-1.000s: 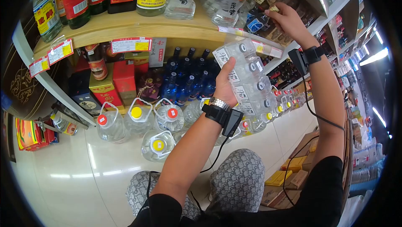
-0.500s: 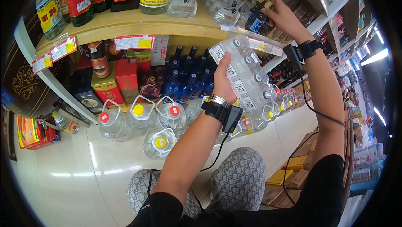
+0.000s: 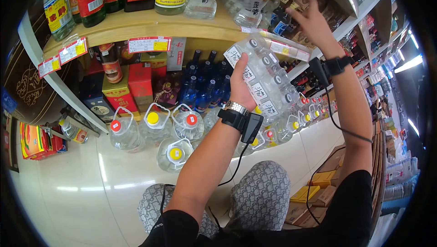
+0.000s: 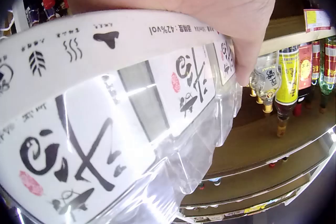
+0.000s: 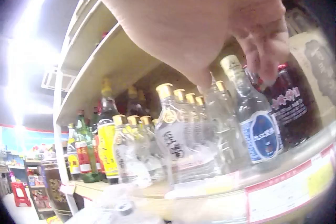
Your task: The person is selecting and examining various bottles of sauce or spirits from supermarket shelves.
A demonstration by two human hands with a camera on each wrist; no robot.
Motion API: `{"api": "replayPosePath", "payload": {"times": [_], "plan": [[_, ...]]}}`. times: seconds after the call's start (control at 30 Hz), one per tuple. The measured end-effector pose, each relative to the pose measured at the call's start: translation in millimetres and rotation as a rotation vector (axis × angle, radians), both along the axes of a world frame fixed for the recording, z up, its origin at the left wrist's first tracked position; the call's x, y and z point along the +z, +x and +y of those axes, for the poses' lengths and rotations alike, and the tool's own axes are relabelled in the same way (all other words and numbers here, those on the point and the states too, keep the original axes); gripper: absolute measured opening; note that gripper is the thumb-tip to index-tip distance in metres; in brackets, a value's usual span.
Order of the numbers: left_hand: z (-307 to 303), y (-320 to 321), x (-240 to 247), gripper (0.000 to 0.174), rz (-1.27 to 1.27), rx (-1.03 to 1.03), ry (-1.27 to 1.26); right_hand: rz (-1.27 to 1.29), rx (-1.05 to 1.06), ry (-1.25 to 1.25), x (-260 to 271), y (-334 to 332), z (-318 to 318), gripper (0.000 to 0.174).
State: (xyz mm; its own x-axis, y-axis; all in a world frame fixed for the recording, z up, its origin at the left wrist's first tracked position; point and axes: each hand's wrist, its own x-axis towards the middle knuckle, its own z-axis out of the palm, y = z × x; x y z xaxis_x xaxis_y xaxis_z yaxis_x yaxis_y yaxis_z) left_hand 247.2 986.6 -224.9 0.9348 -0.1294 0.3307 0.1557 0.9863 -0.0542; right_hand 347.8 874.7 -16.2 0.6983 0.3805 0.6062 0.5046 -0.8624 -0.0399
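Observation:
My left hand (image 3: 241, 83) grips a shrink-wrapped pack of clear bottles (image 3: 268, 83) with white labels and holds it up in front of the shelf. In the left wrist view the thumb (image 4: 247, 29) presses on the pack's (image 4: 105, 129) wrap. My right hand (image 3: 307, 17) is raised above the pack, by the clear bottles with gold caps (image 3: 255, 1) on the wooden upper shelf (image 3: 136, 26). In the right wrist view that hand's (image 5: 210, 35) fingers hang relaxed just over the bottle caps (image 5: 231, 66) and hold nothing.
Large clear jugs (image 3: 154, 128) with yellow and red caps stand on the shiny floor below. Red gift boxes (image 3: 139, 85) and blue bottles (image 3: 200, 87) fill the lower shelf. Flat cardboard boxes (image 3: 318, 187) lie at the right by my knees (image 3: 259, 197).
My right hand pinched a bottle top on the upper shelf, then let go and drew back slightly with fingers spread. The left hand shifted the pack a little higher.

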Motion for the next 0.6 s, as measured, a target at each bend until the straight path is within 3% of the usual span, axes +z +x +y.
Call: {"api": "replayPosePath", "payload": {"times": [0.1,0.17,0.3,0.33,0.43,0.53,0.6], "plan": [[3,-9,10,0.062,-0.018,0.020,0.006,-0.046,0.193,0.135,-6,-52,-2,0.053],[5,-15,24,0.062,-0.017,0.041,0.016,0.161,0.199,0.160,-21,-108,-2,0.050],[17,-21,46,0.063,-0.070,0.083,-0.050,0.380,0.468,0.459,-81,-157,-28,0.051],[22,-20,52,0.063,-0.065,0.114,-0.004,0.590,0.519,0.692,-90,-170,-27,0.066],[39,-18,62,0.064,-0.093,0.120,0.052,0.384,0.507,0.658,-114,-189,5,0.076],[54,-14,68,0.064,-0.025,0.172,0.211,0.359,0.404,0.557,-126,-171,22,0.076],[59,-13,69,0.066,-0.016,0.191,0.277,0.375,0.454,0.651,-123,-175,36,0.073]]}}
